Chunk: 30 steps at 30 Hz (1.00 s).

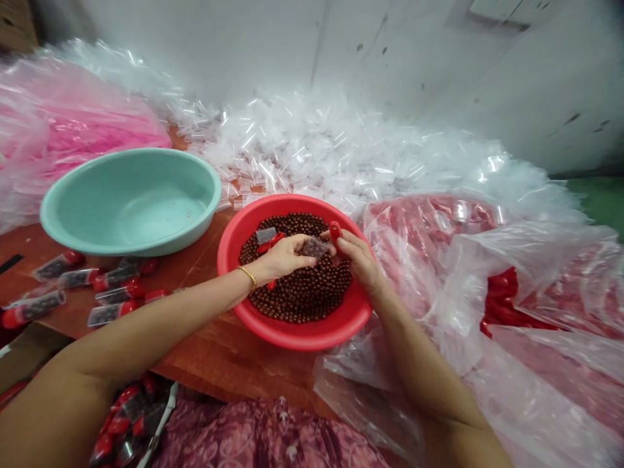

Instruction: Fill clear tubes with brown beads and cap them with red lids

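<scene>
Over a red basin (pixel 298 337) of small brown balls (pixel 303 300), both of my hands are close together. My left hand (pixel 287 255), with a gold bracelet at the wrist, is closed on a clear plastic tube (pixel 314 247) filled with dark balls. My right hand (pixel 357 257) grips a red cap (pixel 335 233) with a loop-like top, at the tube's right end. Whether cap and tube touch is hidden by my fingers. Behind my left hand, another clear tube (pixel 266 236) and red cap pieces (pixel 270 243) lie on the balls.
An aqua basin (pixel 131 201) stands to the left. Filled red-capped tubes (pixel 110 314) lie before it, more in a container (pixel 127 416) below. A heap of clear tubes (pixel 312 149) lies along the wall. Plastic bags with red pieces (pixel 502 299) are right, a pink-filled bag (pixel 73 123) left.
</scene>
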Motion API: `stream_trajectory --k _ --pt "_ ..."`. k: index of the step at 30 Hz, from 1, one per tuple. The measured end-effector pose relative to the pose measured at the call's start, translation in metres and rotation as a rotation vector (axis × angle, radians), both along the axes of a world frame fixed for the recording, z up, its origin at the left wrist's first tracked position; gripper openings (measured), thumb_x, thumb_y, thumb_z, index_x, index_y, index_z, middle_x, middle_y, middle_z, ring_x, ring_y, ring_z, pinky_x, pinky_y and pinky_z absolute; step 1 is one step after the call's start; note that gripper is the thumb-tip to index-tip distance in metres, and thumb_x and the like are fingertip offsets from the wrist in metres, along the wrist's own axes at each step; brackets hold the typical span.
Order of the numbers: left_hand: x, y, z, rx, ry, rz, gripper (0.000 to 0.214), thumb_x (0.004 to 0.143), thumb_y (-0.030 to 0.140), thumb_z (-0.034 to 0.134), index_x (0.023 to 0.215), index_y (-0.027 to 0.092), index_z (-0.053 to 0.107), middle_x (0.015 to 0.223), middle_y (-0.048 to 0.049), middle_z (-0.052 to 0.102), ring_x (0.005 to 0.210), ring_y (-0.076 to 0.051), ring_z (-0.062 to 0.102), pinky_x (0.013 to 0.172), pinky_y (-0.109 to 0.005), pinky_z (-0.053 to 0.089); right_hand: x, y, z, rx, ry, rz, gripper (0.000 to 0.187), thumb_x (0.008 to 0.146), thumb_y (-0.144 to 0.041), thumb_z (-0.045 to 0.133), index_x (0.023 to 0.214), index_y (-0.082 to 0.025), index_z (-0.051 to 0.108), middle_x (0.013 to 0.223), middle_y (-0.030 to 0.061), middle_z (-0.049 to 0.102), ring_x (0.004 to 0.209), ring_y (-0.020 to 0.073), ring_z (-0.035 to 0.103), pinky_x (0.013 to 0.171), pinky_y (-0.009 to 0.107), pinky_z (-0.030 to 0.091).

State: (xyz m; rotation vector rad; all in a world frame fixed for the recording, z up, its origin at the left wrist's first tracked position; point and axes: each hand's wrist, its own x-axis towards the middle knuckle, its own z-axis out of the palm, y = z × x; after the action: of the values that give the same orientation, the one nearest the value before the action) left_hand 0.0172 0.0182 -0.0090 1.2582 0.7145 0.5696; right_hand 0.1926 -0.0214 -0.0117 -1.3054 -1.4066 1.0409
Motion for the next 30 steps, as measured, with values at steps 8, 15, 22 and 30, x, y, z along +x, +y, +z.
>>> stream_trajectory --k 8,15,22,30 --pt "-0.001 -0.007 0.009 0.107 0.119 -0.011 0.013 0.081 0.015 0.051 0.094 0.016 0.049 0.073 0.0035 0.053 0.060 -0.007 0.051 0.053 -0.018 0.041 -0.004 -0.002 -0.003 0.208 -0.274 0.035 0.039 0.087 -0.043 0.047 0.115 -0.022 0.066 0.112 0.0056 0.068 0.101 0.0218 0.063 0.092 0.039 0.049" --pt "-0.004 -0.006 -0.004 0.488 0.240 0.108 0.015 0.075 0.022 0.060 0.086 0.017 0.051 0.083 0.0014 0.057 0.079 -0.012 0.053 0.073 -0.023 0.043 -0.002 -0.012 -0.001 0.423 -0.791 0.064 0.042 0.093 -0.034 0.039 0.127 -0.019 0.057 0.107 0.0113 0.069 0.092 0.0235 0.067 0.083 0.037 0.053" --pt "-0.006 -0.004 -0.007 0.561 0.441 0.033 0.014 0.069 0.021 0.060 0.071 0.018 0.047 0.067 0.0039 0.051 0.062 -0.010 0.046 0.059 -0.022 0.037 -0.001 -0.014 -0.007 0.481 -1.088 0.207 0.046 0.091 -0.033 0.036 0.123 -0.010 0.059 0.074 0.0119 0.067 0.064 0.0197 0.060 0.060 0.031 0.048" --pt "-0.007 -0.008 0.008 0.702 0.549 -0.184 0.013 0.067 0.030 0.059 0.068 0.017 0.055 0.063 0.0011 0.057 0.057 -0.012 0.049 0.053 -0.023 0.032 -0.023 -0.010 0.003 0.159 -0.282 -0.101 0.060 0.091 -0.060 0.025 0.084 -0.019 0.068 0.057 0.0022 0.053 0.053 0.0146 0.051 0.055 0.028 0.043"
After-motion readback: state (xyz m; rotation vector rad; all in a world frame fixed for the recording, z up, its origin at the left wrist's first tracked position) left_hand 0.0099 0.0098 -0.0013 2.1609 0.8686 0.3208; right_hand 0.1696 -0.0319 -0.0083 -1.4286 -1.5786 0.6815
